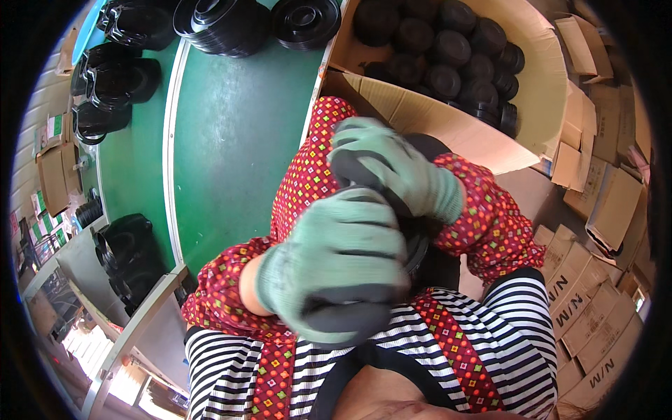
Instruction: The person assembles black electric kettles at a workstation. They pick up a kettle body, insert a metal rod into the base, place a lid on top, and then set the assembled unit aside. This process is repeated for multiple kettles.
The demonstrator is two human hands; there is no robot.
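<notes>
Both my hands wear pale green knitted gloves with dark coated palms and are held close together before my chest. My left hand (336, 262) is curled into a fist, slightly blurred by motion. Whatever lies inside its fingers is hidden. Just beyond it, my right hand (395, 168) bends its fingers round something dark that the gloves mostly cover. Beneath the hands a black rounded piece (418, 255) shows in part, with ridged edges. Another dark rounded shape (428, 145) peeks out behind my right wrist; I cannot tell whether these belong together.
An open carton (448, 133) full of black round parts stands at the far right. On the green worktop (231, 140) are stacked black discs (306, 24) and black housings (122, 84) along the left. Flattened cartons (584, 315) are piled at right. A metal frame (140, 325) stands at left.
</notes>
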